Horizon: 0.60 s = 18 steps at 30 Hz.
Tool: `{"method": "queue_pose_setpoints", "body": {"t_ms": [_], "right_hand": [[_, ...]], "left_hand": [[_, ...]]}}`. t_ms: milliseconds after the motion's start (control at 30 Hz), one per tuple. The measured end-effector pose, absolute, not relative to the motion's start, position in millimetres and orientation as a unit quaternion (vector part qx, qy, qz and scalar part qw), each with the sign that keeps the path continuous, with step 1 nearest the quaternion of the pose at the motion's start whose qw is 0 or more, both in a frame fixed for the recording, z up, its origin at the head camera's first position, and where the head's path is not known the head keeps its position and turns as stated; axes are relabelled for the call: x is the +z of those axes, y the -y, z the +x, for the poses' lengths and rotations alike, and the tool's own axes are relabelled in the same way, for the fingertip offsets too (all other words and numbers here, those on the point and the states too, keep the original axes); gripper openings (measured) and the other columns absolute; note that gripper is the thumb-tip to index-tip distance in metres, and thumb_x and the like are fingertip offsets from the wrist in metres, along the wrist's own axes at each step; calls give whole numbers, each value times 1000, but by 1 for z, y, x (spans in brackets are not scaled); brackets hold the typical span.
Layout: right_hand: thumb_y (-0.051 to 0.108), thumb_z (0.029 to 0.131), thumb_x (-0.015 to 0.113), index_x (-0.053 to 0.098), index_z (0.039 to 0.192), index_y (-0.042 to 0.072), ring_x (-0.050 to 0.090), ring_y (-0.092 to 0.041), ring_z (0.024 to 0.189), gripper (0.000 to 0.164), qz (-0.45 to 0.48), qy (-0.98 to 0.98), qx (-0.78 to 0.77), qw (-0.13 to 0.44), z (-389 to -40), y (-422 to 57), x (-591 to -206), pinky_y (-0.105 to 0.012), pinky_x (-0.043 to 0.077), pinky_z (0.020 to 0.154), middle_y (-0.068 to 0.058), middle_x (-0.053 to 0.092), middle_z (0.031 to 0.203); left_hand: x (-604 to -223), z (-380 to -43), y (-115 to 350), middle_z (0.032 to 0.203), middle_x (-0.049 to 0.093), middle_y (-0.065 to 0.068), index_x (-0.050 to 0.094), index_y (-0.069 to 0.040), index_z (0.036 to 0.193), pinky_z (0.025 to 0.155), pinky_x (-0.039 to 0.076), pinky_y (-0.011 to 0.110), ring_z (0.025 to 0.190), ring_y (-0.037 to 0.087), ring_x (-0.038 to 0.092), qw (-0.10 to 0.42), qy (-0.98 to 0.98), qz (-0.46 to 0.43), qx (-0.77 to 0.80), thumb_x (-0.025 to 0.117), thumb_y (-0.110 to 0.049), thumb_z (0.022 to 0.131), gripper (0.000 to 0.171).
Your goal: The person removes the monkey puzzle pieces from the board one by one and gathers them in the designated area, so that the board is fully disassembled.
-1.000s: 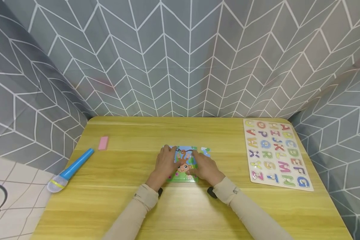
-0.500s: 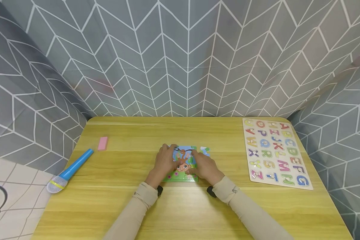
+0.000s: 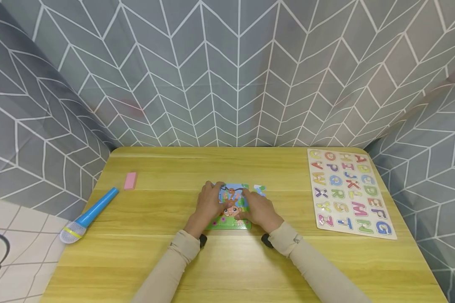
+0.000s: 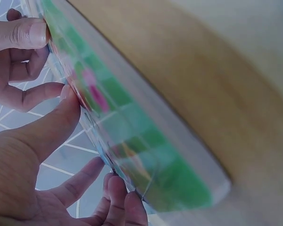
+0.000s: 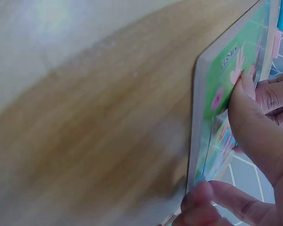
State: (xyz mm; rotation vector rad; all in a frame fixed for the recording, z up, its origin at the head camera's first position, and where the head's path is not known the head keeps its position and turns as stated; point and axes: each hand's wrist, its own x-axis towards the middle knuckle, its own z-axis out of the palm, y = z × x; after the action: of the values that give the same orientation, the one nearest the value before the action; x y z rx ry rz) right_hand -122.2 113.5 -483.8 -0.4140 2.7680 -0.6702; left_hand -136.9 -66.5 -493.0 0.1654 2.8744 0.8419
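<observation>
At the middle of the table (image 3: 227,273), both my hands are on the jigsaw puzzle (image 3: 233,211), which lies flat on the wood with its near edge toward me. My left hand (image 3: 207,207) holds its left side, fingers bent along the border and thumb reaching in over the monkey printed there. My right hand (image 3: 262,211) holds the right side in the same way: the thumb presses on the face, close to the green strip with pink flowers, and the fingers bend at the edge. The two thumbs are near each other but apart. From my right wrist I see some dark lettering in the puzzle's near right corner, too small to read.

Just beyond my right fingers, beside the puzzle's far right corner, is a blue, white and green piece (image 3: 259,189); I can't tell whether it is one or several. My beige sleeves (image 3: 163,271) run back toward me, with a small black object (image 3: 266,241) under each wrist.

Well off to my right lies a pale alphabet board (image 3: 354,232) filled with coloured letters. To my left are a pink block (image 3: 130,181) and, nearer me, a blue microphone (image 3: 95,210), its silver head at the table's left edge. Grey curtain (image 3: 227,75) with white lines hangs behind the table.
</observation>
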Motion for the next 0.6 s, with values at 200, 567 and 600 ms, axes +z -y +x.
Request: {"method": "queue_pose_setpoints", "body": {"t_ms": [200, 567, 600], "right_hand": [[38, 73, 87, 51, 141, 0, 68, -39, 113, 85, -129, -954, -233, 137, -124, -112, -482, -51, 59, 88, -19, 69, 127], [26, 69, 91, 51, 139, 5, 66, -35, 111, 83, -113, -937, -277, 180, -134, -105, -480, -50, 57, 92, -16, 68, 125], [24, 70, 91, 50, 140, 5, 67, -32, 103, 84, -114, -935, -283, 183, -136, -104, -481, -46, 58, 88, -15, 70, 119]], "left_hand": [[-492, -136, 67, 108, 49, 12, 55, -7, 139, 72, 36, 28, 88, 21, 41, 66, -956, 62, 279, 85, -29, 80, 70], [-493, -134, 68, 104, 48, 11, 57, -7, 135, 72, 37, 29, 89, 22, 42, 57, -952, 63, 293, 86, -26, 78, 67], [-493, -133, 68, 104, 47, 11, 57, -6, 135, 72, 37, 28, 89, 22, 42, 54, -952, 65, 293, 86, -26, 78, 67]]}}
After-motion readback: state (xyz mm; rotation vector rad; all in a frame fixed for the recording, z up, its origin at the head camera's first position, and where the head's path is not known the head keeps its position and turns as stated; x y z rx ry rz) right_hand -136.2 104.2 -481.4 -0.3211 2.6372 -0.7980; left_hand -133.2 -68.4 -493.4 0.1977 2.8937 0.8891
